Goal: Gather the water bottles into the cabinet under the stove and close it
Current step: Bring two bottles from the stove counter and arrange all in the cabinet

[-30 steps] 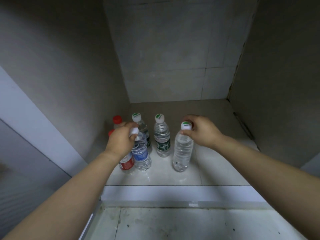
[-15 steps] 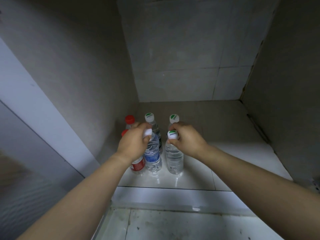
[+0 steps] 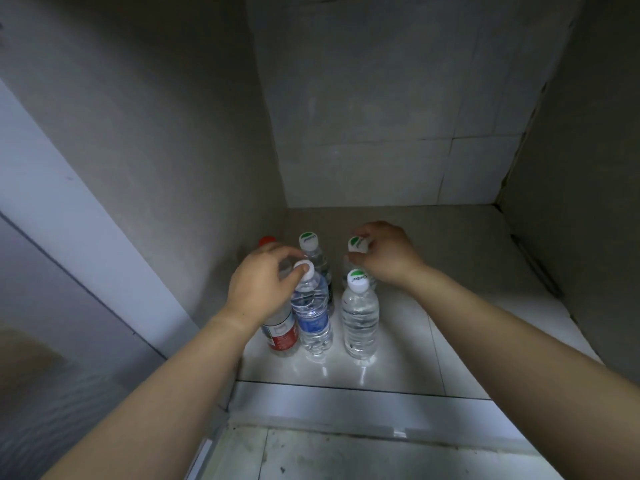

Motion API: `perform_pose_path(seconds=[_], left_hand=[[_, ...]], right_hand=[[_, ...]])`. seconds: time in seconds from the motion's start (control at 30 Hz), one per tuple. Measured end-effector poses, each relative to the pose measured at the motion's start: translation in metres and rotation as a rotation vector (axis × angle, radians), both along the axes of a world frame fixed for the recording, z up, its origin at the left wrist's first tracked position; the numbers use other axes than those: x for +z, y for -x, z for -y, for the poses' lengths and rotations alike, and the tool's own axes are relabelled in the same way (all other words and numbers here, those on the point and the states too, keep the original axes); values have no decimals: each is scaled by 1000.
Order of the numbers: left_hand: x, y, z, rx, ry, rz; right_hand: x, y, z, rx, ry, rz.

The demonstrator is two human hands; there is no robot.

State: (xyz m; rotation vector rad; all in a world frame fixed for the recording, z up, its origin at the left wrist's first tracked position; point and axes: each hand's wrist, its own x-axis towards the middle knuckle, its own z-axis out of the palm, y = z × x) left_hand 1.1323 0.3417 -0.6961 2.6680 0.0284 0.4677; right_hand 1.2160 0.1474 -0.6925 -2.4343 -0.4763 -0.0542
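Observation:
Several water bottles stand upright in two rows at the left of the cabinet floor [image 3: 460, 271]. My left hand [image 3: 259, 285] pinches the white cap of the blue-label bottle [image 3: 314, 320] in the front row. It hides the top of the red-label bottle [image 3: 281, 336] beside it. My right hand [image 3: 389, 256] grips the green cap of the rear right bottle [image 3: 356, 244]. The clear front bottle [image 3: 360, 318] stands free just in front of it. A green-capped bottle [image 3: 309, 241] and a red-capped one [image 3: 266, 241] stand at the back left.
The cabinet's left wall [image 3: 194, 168] is close to the bottles. Its back wall [image 3: 381, 133] and right wall [image 3: 588, 202] are tiled. A white panel [image 3: 62, 220] runs along the left. A metal sill [image 3: 346, 407] marks the front edge, with dirty floor [image 3: 346, 459] below.
My right hand set the clear bottle in the front row, let go of it and moved back onto the rear right bottle's cap. My left hand stayed on the blue-label bottle.

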Motion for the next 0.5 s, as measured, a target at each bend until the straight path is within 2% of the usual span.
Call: perform_pose_path(seconds=[0.17,0.5], left_hand=[[-9,1,-2,-27,-47,-32],[-21,1,-2,16,63,-29]], right_hand=[[-5,-11,0,18,10,-16],[-18,-22,-6,37,-129,-12]])
